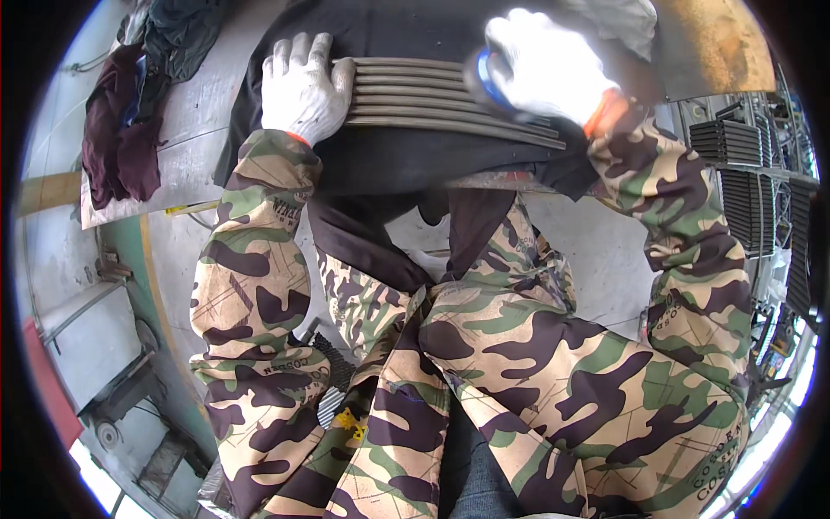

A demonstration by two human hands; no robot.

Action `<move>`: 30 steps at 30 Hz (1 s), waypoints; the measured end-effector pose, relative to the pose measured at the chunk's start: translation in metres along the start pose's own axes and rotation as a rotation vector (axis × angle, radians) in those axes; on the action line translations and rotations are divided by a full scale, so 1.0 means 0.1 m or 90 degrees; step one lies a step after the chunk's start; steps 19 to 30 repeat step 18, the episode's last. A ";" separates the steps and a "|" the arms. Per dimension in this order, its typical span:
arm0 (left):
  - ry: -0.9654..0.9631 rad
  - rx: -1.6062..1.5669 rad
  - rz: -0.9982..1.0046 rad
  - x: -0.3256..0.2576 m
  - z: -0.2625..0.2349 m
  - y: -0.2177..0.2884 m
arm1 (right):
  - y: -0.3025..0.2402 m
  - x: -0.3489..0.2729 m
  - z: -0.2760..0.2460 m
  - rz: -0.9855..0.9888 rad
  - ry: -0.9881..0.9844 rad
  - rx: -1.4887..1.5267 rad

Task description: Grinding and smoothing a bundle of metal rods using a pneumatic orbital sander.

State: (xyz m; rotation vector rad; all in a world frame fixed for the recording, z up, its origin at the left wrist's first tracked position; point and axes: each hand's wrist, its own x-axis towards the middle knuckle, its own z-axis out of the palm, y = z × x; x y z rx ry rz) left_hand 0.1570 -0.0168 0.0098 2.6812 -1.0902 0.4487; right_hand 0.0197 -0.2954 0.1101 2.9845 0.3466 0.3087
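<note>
Several thin grey metal rods (406, 90) lie side by side across a black cloth (398, 160) in front of me. My left hand (304, 86), in a white glove, rests flat with its fingers spread over the rods' left ends. Over their right part is my right hand (549, 69), also gloved in white and smeared by motion. Its fingers are closed round a rounded dark thing with a blue edge (491, 80), which is against or just above the rods. Blur and glare hide its exact kind.
A grey table (194, 121) carries the cloth. Dark red and grey garments (125, 138) hang at its left side. A rusty brown sheet (722, 43) lies at the far right, beside a rack of stacked dark parts (735, 173). A wheeled metal cart (104, 363) stands lower left.
</note>
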 end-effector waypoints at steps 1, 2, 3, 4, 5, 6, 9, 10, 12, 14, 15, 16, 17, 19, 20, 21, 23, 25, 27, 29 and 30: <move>-0.004 0.011 -0.005 0.00 0.03 -0.01 | 0.00 -0.04 0.02 0.005 -0.014 0.006; -0.003 0.011 -0.005 0.00 0.07 -0.02 | -0.02 -0.10 0.02 0.010 -0.027 0.011; 0.016 0.040 0.002 -0.01 0.11 -0.02 | -0.07 -0.19 -0.01 -0.004 -0.006 0.016; 0.036 0.069 0.009 -0.01 0.15 -0.02 | -0.10 -0.26 -0.02 -0.018 0.015 0.020; 0.035 0.067 0.006 -0.01 0.17 -0.04 | -0.09 -0.28 -0.02 -0.019 0.014 0.027; 0.017 0.081 0.015 0.02 0.20 -0.07 | -0.07 -0.26 -0.03 -0.016 0.012 0.024; 0.013 0.113 0.021 0.06 0.29 -0.12 | 0.13 -0.12 0.02 0.049 -0.040 -0.003; 0.026 0.134 0.013 0.06 0.32 -0.12 | 0.13 -0.16 0.04 0.052 -0.041 -0.005; 0.014 0.120 -0.003 0.06 0.34 -0.14 | 0.06 -0.25 0.03 0.016 -0.009 0.024; 0.002 0.160 0.005 0.07 0.35 -0.18 | -0.01 -0.23 -0.01 0.025 -0.040 0.024; -0.008 0.156 -0.007 0.14 0.36 -0.17 | 0.02 -0.18 -0.06 0.034 -0.058 0.025; -0.004 0.151 -0.002 0.19 0.39 -0.15 | 0.04 -0.14 -0.12 0.043 -0.074 0.026; 0.015 0.118 -0.016 0.23 0.41 -0.13 | 0.07 -0.09 -0.21 0.093 -0.057 0.008; 0.030 0.094 -0.036 0.22 0.43 -0.15 | 0.09 -0.04 -0.19 0.144 -0.104 -0.013; 0.030 0.094 -0.036 0.22 0.43 -0.15 | 0.09 -0.04 -0.19 0.144 -0.104 -0.013; 0.030 0.094 -0.036 0.22 0.43 -0.15 | 0.09 -0.04 -0.19 0.144 -0.104 -0.013; 0.030 0.094 -0.036 0.22 0.43 -0.15 | 0.09 -0.04 -0.19 0.144 -0.104 -0.013; 0.030 0.094 -0.036 0.22 0.43 -0.15 | 0.09 -0.04 -0.19 0.144 -0.104 -0.013; 0.030 0.094 -0.036 0.22 0.43 -0.15 | 0.09 -0.04 -0.19 0.144 -0.104 -0.013; 0.030 0.094 -0.036 0.22 0.43 -0.15 | 0.09 -0.04 -0.19 0.144 -0.104 -0.013; 0.030 0.094 -0.036 0.22 0.43 -0.15 | 0.09 -0.04 -0.19 0.144 -0.104 -0.013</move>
